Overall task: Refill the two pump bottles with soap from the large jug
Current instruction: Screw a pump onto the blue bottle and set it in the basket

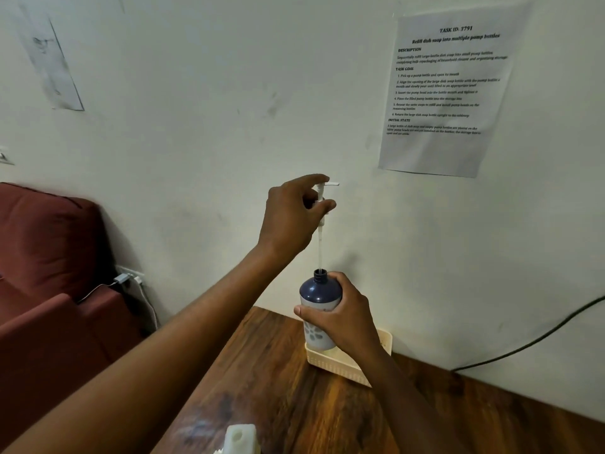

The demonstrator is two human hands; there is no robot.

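A pump bottle [319,294] with a dark blue shoulder and a white patterned body is held upright above the table by my right hand [347,314], which wraps around its body. My left hand [291,217] is raised above it and pinches the white pump head [322,198]. The pump's thin tube hangs straight down, with its lower end inside the bottle's open neck. The top of a large white jug [240,437] shows at the bottom edge. A second pump bottle is not in view.
A cream slotted storage basket [347,367] sits on the wooden table [294,404] against the wall, just behind the bottle. A red sofa [49,273] stands to the left. A black cable [530,339] runs along the wall at right. A printed sheet [448,90] is taped above.
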